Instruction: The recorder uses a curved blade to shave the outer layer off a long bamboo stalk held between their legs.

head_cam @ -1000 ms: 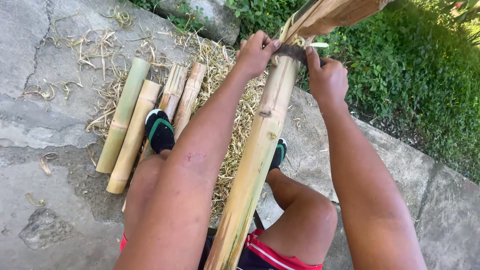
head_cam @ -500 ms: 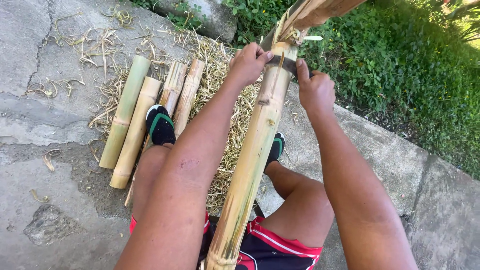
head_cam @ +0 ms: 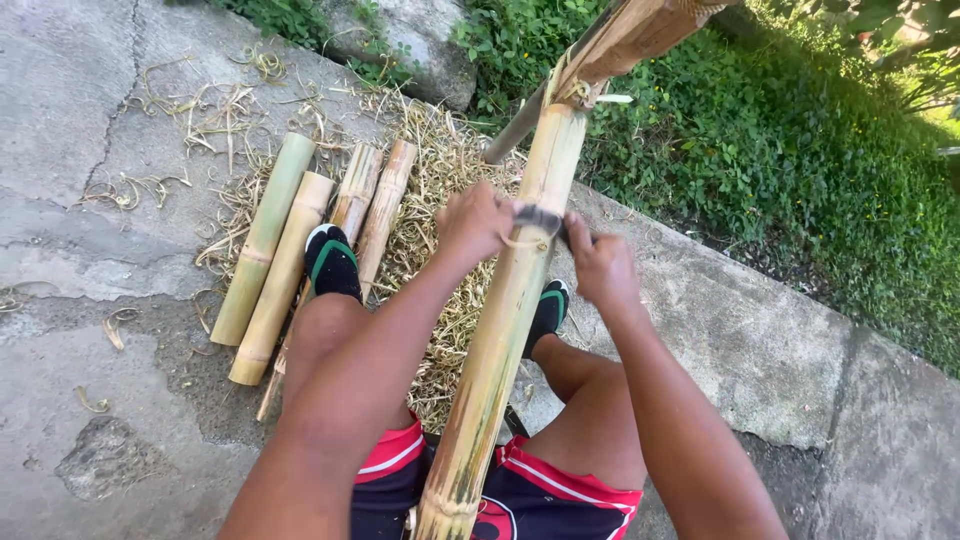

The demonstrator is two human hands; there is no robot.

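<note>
1. Bamboo is the main material here: a long yellow-green bamboo pole runs from between the person's knees up and away, leaning against a wooden frame at the top of the view.
2. The left hand is closed around one end of a dark blade on the left side of the pole.
3. The right hand is closed around the other end of the blade, on the right side of the pole.
4. The blade lies across the pole, between the two hands, and touches its surface.
5. The hands are apart, with the pole between them, and both are clamped on the blade.
6. A thin curl of shaving hangs on the pole just under the blade.
7. The person sits on a concrete floor, with red and dark shorts and black sandals with green straps.
8. Four shorter cut bamboo pieces lie side by side on the concrete, left of the left foot.
9. Dry bamboo shavings are spread under and around the feet and the cut pieces.
10. Green grass grows beyond the edge of the concrete on the right, and a grey stone lies near the top.
</note>
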